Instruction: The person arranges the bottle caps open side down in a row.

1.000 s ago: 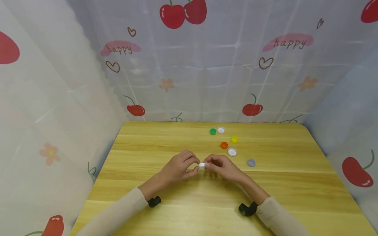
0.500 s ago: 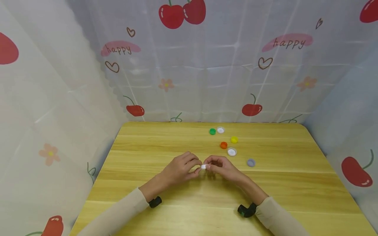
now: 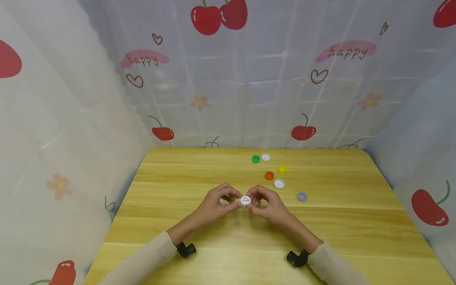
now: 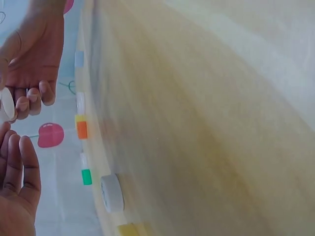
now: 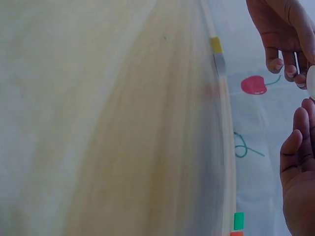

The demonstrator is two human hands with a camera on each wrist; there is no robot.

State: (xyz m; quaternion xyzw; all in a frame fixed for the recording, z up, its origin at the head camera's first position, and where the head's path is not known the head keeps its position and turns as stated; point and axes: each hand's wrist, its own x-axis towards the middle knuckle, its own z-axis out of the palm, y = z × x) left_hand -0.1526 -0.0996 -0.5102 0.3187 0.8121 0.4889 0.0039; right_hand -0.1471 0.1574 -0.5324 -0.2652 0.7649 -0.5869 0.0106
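1. White printed disc (image 3: 245,200) is being held up over the worktop (image 3: 242,257) about midway between its side edges, well short of the far edge.
2. Left hand (image 3: 211,205): a narrow pinch is being applied to the disc's left rim by thumb and fingertip.
3. Right hand (image 3: 273,204): the opposite rim is being pinched just as narrowly; the printed face is being shown to the head camera.
4. Thick white piece (image 4: 112,193) and yellow piece (image 4: 128,230) are being caught on the worktop in the left wrist view (mostly being blocked by the left hand from above, apparently).
5. Toward the far edge, from its middle rightward, these are being spotted: green cap (image 3: 256,159), rear white cap (image 3: 265,157), orange cap (image 3: 269,175), yellow cap (image 3: 282,169), front white cap (image 3: 279,183). Grey cap (image 3: 302,196) is being seen nearer the right edge.
6. Risk, judged: only the rim is being gripped, so uneven pressure could pop the disc loose and send it rolling.
7. Second risk: the thick white piece could be knocked if the left hand is being lowered carelessly.
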